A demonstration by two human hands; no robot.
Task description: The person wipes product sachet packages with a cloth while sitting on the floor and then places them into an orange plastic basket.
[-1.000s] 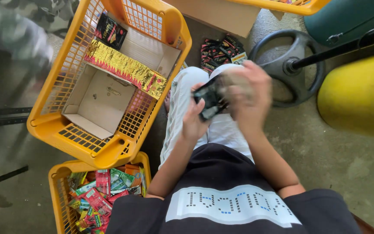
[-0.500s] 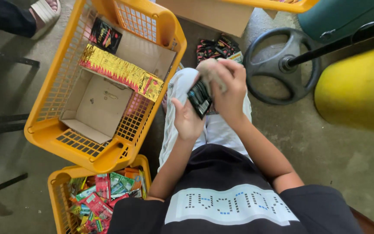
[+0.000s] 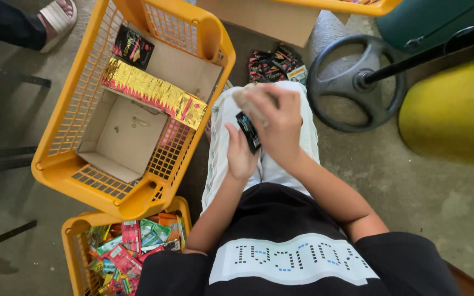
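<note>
Both our hands meet over our lap: the left hand (image 3: pixel 241 156) and right hand (image 3: pixel 272 125) pinch one small dark packet (image 3: pixel 248 131) between their fingers. We judge the hold thin, so the packet could slip to the concrete floor (image 3: pixel 412 186) rather than the yellow basket (image 3: pixel 67 170).

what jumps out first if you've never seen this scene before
The big yellow basket at upper left, holding an open cardboard box with a gold foil strip across it. In the middle, the left hand and right hand hold a small dark packet over the lap. At lower left a second yellow basket is full of bright red and green sachets.
</note>
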